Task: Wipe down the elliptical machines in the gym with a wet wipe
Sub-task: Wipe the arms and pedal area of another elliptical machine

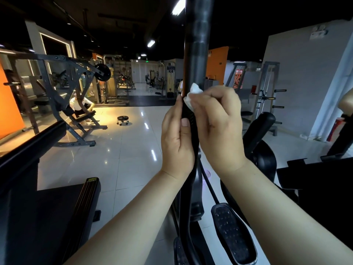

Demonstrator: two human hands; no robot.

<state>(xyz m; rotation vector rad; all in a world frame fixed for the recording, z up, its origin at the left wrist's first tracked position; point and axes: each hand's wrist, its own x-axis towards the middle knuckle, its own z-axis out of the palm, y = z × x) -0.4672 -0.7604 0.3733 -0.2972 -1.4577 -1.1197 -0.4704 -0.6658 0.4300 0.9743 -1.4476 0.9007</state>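
L hand (178, 140) clamps round the elliptical's upright handlebar (196, 54), thumb lying along it. R hand (217, 119), fingers curled, pinches the wet wipe (193, 96) against the bar just above the L thumb.

Risk: the wipe is bunched small, so it may slip out or miss the bar's far side. The bar may swing if the L grip loosens.

Labels: none legible; bkgd signs too small.

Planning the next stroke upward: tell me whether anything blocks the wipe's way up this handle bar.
Nothing visible does. The right hand presses the wet wipe on the handle bar, which is bare above it to the picture's top. The left hand grips the bar just below, blocking only a downward stroke.
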